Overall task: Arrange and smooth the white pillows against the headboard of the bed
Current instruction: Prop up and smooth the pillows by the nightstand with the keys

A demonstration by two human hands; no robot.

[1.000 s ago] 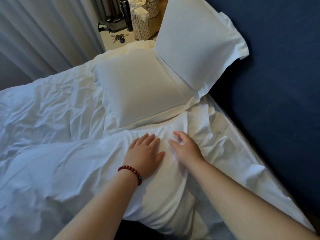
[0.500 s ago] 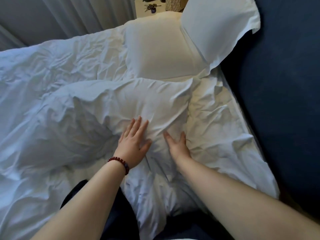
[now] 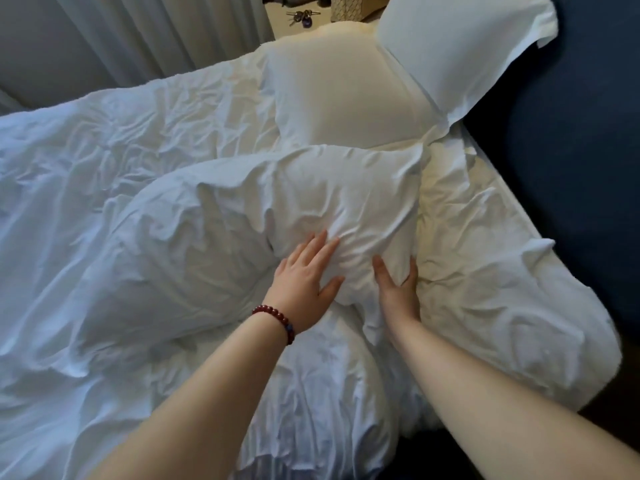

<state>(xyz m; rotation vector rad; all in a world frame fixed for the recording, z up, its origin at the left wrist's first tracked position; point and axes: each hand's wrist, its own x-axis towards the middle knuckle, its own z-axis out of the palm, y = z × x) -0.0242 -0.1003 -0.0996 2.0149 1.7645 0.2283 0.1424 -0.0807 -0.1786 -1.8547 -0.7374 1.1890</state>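
Note:
A crumpled white pillow [image 3: 311, 202] lies on the bed in front of me. My left hand [image 3: 304, 282], a red bead bracelet on its wrist, presses flat on its near end with straight fingers. My right hand [image 3: 398, 289] rests against the pillow's right corner, thumb and fingers spread along the fabric. Farther back a smooth white pillow [image 3: 346, 95] lies flat. A third white pillow [image 3: 464, 43] leans upright against the dark blue headboard [image 3: 571, 161] on the right.
A wrinkled white duvet [image 3: 104, 168] covers the bed to the left. The white sheet [image 3: 502, 289] lies bare beside the headboard. Grey curtains [image 3: 156, 36] hang at the far left. Keys [image 3: 301, 19] lie on the floor beyond the bed.
Both hands have slid back along the crumpled pillow towards me and now press its near right end. The view has tilted down, so the far pillows sit higher in the frame.

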